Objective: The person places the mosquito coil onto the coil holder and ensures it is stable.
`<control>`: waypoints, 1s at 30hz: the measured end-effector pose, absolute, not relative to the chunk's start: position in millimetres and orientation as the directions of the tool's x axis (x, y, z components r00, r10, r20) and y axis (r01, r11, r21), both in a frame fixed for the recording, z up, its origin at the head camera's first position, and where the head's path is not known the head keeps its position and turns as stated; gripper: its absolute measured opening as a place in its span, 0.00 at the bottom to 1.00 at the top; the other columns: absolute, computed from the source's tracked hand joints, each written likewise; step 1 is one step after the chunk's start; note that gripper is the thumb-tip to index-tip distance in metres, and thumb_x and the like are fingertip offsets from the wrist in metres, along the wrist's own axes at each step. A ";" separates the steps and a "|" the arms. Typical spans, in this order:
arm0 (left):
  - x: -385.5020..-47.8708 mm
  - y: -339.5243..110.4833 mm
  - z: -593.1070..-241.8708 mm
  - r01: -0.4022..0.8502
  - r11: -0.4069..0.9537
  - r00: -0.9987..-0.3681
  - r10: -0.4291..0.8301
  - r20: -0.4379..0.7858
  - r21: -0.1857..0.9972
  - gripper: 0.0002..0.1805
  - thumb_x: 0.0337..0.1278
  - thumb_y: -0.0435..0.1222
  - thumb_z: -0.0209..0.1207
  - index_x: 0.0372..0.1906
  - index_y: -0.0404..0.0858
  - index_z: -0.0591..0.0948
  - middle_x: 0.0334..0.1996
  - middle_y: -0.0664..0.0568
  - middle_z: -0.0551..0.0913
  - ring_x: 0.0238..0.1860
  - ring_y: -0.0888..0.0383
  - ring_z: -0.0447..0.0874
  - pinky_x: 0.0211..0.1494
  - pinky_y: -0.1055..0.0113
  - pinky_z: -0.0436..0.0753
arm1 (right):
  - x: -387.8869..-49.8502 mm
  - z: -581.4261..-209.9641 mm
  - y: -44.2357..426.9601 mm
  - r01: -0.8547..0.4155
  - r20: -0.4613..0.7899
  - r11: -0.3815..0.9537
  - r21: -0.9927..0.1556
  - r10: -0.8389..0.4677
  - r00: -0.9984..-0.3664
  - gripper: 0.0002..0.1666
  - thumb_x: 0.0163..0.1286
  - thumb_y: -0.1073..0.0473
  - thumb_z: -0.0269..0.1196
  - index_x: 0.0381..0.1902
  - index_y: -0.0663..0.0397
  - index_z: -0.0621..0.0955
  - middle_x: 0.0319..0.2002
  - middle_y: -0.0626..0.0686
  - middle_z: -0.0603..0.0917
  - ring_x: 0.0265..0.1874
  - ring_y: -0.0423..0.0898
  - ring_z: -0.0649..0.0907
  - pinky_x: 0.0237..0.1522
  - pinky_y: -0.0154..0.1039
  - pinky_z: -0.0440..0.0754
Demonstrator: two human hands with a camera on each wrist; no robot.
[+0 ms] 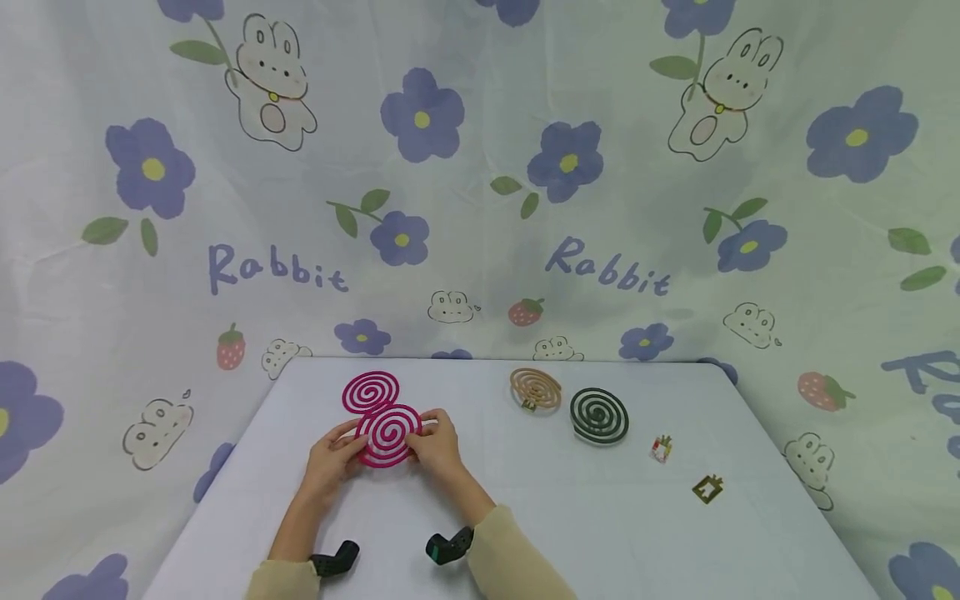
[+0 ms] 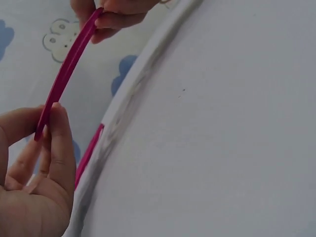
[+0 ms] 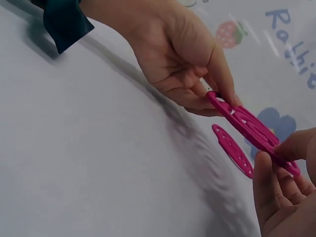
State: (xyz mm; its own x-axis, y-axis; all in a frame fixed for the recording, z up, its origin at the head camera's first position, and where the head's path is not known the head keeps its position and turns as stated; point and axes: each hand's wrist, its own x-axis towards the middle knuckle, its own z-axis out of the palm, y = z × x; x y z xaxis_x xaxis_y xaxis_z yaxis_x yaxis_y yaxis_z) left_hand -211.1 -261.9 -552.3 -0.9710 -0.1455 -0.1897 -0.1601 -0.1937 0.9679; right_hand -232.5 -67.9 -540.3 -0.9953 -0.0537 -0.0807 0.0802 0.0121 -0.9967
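Both hands hold a pink mosquito coil (image 1: 392, 432) tilted up above the white table. My left hand (image 1: 326, 467) pinches its left edge between thumb and fingers. On the opposite edge, the thumb and fingers of my right hand (image 1: 441, 446) grip the rim. Seen nearly edge-on in the left wrist view, the held coil (image 2: 66, 74) is a thin, slightly bowed strip. A second pink mosquito coil (image 1: 368, 392) lies flat on the table just behind it; the right wrist view shows that lying coil (image 3: 232, 150) apart from the held one.
Right of the hands lie a tan mosquito coil (image 1: 535, 388) with a small gold metal piece (image 1: 528, 405) at its front, and a dark green mosquito coil (image 1: 598, 414). Farther right are a small red-and-white piece (image 1: 662, 450) and a gold metal stand (image 1: 707, 489). A printed curtain hangs behind.
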 end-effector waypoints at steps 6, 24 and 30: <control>-213.1 -247.4 -550.4 -0.153 -0.166 -0.979 -0.112 -0.172 0.974 0.28 0.62 0.32 0.62 0.66 0.36 0.70 0.33 0.56 0.80 0.32 0.64 0.79 0.32 0.71 0.79 | -233.5 -540.4 -50.5 0.047 -0.058 0.094 -0.994 -0.122 -0.991 0.26 0.63 0.65 0.67 0.58 0.53 0.72 0.27 0.51 0.80 0.17 0.44 0.80 0.20 0.37 0.82; -218.6 -209.6 -543.2 -0.151 -0.353 -0.987 -0.002 -0.162 0.923 0.32 0.60 0.27 0.61 0.68 0.37 0.64 0.39 0.55 0.81 0.37 0.63 0.80 0.41 0.72 0.78 | -235.9 -526.3 -15.0 0.060 -0.049 -0.090 -0.994 -0.114 -0.992 0.29 0.66 0.65 0.65 0.64 0.56 0.71 0.34 0.54 0.85 0.19 0.47 0.84 0.21 0.43 0.84; -218.3 -190.5 -541.4 -0.139 -0.395 -0.990 0.031 -0.138 0.908 0.35 0.61 0.24 0.59 0.70 0.38 0.60 0.44 0.52 0.80 0.43 0.60 0.82 0.48 0.66 0.81 | -233.3 -527.5 -8.0 0.028 -0.029 -0.161 -0.987 0.003 -1.000 0.28 0.66 0.67 0.64 0.63 0.58 0.72 0.35 0.58 0.84 0.20 0.49 0.85 0.20 0.43 0.84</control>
State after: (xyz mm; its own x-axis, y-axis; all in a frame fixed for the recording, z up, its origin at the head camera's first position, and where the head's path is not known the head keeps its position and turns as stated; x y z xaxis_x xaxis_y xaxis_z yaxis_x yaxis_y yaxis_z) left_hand -218.3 -190.5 -541.4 -0.9899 0.0311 -0.1380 -0.1389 -0.3954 0.9079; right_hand -233.3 -8.0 -527.5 -0.9996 0.0032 -0.0288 0.0279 -0.1611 -0.9865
